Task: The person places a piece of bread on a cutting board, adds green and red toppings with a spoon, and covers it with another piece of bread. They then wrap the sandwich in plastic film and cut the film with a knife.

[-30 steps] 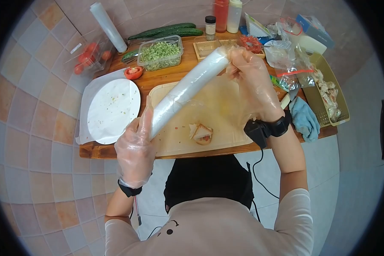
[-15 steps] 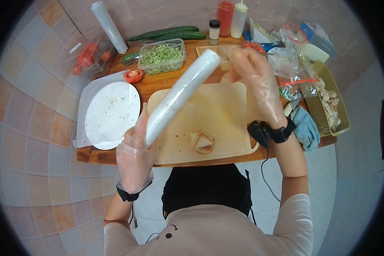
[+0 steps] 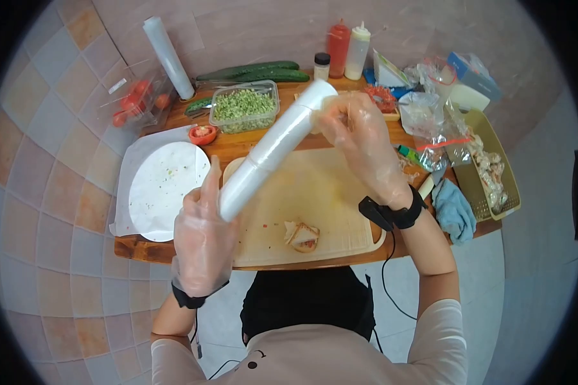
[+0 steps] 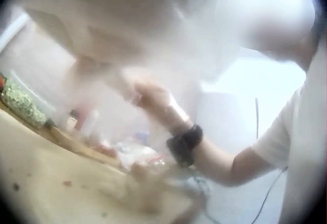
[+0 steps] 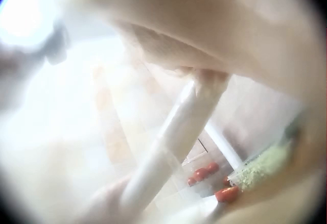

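Note:
A roll of plastic wrap [image 3: 273, 151] is held slantwise above the cutting board [image 3: 340, 192]. My gloved left hand [image 3: 203, 247] grips its lower end, one finger pointing up alongside. At the upper end my gloved right hand [image 3: 363, 144] has its fingers curled, pinching at the film's surface. The right wrist view shows the roll [image 5: 168, 147] running down from those fingers, partly blurred. On the board near its front edge lies a small sandwich piece [image 3: 302, 237], with crumbs beside it. Both hands wear clear plastic gloves.
Left of the board lies a white round sheet [image 3: 167, 192]. Behind stand a tub of chopped greens [image 3: 245, 106], a tomato half [image 3: 202, 134], cucumbers [image 3: 257, 70], another roll [image 3: 168, 58] and squeeze bottles [image 3: 358, 51]. A basket [image 3: 507, 212] and blue cloth [image 3: 454, 210] sit at right.
My right hand drew away to the right from the roll's upper end, then came back to it. The left hand keeps holding the lower end. The head view has shifted slightly.

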Action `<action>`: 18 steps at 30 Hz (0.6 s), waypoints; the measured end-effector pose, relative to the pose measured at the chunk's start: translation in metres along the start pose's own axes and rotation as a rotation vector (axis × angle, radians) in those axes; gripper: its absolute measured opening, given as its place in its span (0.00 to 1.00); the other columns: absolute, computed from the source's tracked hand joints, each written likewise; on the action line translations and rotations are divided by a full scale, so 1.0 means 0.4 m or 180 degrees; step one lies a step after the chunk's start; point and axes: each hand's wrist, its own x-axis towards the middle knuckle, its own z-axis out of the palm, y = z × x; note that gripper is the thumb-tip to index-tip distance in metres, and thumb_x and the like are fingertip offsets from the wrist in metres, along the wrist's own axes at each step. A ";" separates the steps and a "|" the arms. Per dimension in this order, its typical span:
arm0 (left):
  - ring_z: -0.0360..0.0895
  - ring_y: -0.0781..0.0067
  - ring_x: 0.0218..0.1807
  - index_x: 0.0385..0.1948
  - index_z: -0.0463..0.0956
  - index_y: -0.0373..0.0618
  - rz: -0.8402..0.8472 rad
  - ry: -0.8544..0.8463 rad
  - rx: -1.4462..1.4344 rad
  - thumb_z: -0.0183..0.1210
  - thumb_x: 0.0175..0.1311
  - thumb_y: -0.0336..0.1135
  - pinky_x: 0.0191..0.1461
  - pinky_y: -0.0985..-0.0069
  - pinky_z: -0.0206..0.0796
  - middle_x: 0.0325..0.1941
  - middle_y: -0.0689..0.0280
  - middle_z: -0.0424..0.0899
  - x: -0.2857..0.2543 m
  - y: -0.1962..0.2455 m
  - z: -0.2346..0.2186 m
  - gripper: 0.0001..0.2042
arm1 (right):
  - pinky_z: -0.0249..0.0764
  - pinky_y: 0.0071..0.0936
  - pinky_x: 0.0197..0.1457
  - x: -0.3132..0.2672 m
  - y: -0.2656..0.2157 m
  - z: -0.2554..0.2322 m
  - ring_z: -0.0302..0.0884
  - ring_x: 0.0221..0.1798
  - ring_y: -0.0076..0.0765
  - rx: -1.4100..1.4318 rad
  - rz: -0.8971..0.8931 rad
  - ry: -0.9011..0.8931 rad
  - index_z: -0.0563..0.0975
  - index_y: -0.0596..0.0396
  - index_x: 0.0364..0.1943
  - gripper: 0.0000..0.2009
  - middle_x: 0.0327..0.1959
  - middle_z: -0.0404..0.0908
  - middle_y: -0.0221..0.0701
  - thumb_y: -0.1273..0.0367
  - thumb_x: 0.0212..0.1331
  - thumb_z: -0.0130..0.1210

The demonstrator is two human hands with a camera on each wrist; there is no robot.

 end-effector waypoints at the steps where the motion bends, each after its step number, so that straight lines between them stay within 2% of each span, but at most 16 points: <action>1: 0.85 0.43 0.42 0.74 0.63 0.55 -0.0091 -0.0192 -0.0172 0.67 0.53 0.24 0.47 0.59 0.78 0.46 0.49 0.84 0.018 0.005 -0.016 0.41 | 0.73 0.38 0.53 0.008 0.001 0.001 0.77 0.47 0.44 -0.0142 -0.0405 0.0119 0.75 0.60 0.42 0.07 0.38 0.78 0.41 0.72 0.66 0.59; 2: 0.85 0.44 0.44 0.74 0.63 0.53 -0.0062 -0.0391 -0.0464 0.66 0.54 0.25 0.47 0.58 0.77 0.46 0.47 0.84 0.038 0.005 -0.024 0.40 | 0.75 0.35 0.50 0.016 -0.004 0.004 0.80 0.45 0.38 -0.0263 -0.0563 0.0309 0.74 0.60 0.40 0.04 0.38 0.79 0.40 0.74 0.68 0.56; 5: 0.85 0.47 0.47 0.73 0.62 0.48 0.0000 -0.0854 -0.1183 0.63 0.57 0.28 0.48 0.59 0.76 0.45 0.44 0.84 0.078 -0.001 -0.045 0.37 | 0.77 0.30 0.44 0.038 -0.025 -0.005 0.81 0.38 0.31 0.1571 0.0074 0.0298 0.73 0.59 0.40 0.04 0.38 0.81 0.38 0.73 0.71 0.54; 6: 0.85 0.47 0.47 0.73 0.62 0.47 -0.0018 -0.0929 -0.1328 0.63 0.57 0.28 0.49 0.59 0.76 0.45 0.43 0.84 0.084 -0.001 -0.048 0.37 | 0.78 0.26 0.41 0.043 -0.010 -0.006 0.79 0.33 0.25 0.1317 -0.0296 0.0408 0.72 0.61 0.42 0.05 0.37 0.82 0.36 0.73 0.73 0.52; 7: 0.85 0.47 0.47 0.73 0.62 0.47 -0.0023 -0.1021 -0.1471 0.62 0.57 0.28 0.50 0.60 0.76 0.45 0.42 0.84 0.090 0.001 -0.049 0.37 | 0.78 0.25 0.41 0.047 -0.020 -0.009 0.79 0.33 0.25 0.1548 -0.0172 0.0517 0.72 0.61 0.43 0.05 0.37 0.82 0.35 0.73 0.73 0.52; 9: 0.84 0.56 0.49 0.73 0.63 0.45 -0.0035 -0.1204 -0.1795 0.60 0.56 0.26 0.55 0.68 0.73 0.47 0.48 0.85 0.084 0.013 -0.065 0.37 | 0.79 0.25 0.42 0.046 -0.050 -0.010 0.79 0.34 0.25 0.2017 0.0103 0.0731 0.71 0.61 0.44 0.05 0.37 0.82 0.35 0.73 0.73 0.51; 10: 0.84 0.60 0.49 0.73 0.63 0.44 -0.0053 -0.1303 -0.1957 0.59 0.55 0.25 0.57 0.72 0.71 0.49 0.51 0.86 0.077 0.017 -0.070 0.37 | 0.79 0.25 0.42 0.050 -0.056 -0.020 0.79 0.34 0.24 0.1869 0.0128 0.0688 0.72 0.61 0.45 0.05 0.37 0.82 0.34 0.73 0.74 0.51; 12: 0.82 0.65 0.52 0.71 0.65 0.42 -0.0182 -0.1275 -0.1913 0.59 0.55 0.25 0.60 0.72 0.70 0.51 0.55 0.85 0.069 0.012 -0.063 0.35 | 0.79 0.25 0.42 0.056 -0.066 -0.038 0.79 0.35 0.24 0.1578 0.0196 0.0591 0.72 0.61 0.45 0.04 0.38 0.82 0.33 0.74 0.74 0.50; 15: 0.80 0.70 0.55 0.69 0.67 0.41 -0.0302 -0.1453 -0.2112 0.60 0.56 0.26 0.62 0.72 0.68 0.53 0.60 0.84 0.056 -0.021 -0.031 0.33 | 0.81 0.28 0.45 0.062 -0.068 -0.045 0.81 0.39 0.26 0.2342 0.0598 0.0390 0.73 0.59 0.46 0.05 0.40 0.81 0.34 0.73 0.71 0.53; 18: 0.78 0.72 0.55 0.66 0.69 0.41 -0.0653 -0.1847 -0.2396 0.62 0.56 0.26 0.62 0.73 0.68 0.53 0.63 0.82 0.050 -0.018 -0.046 0.31 | 0.81 0.23 0.43 0.075 -0.069 -0.044 0.80 0.36 0.21 0.2506 0.0742 0.0142 0.74 0.60 0.46 0.06 0.39 0.82 0.31 0.72 0.72 0.54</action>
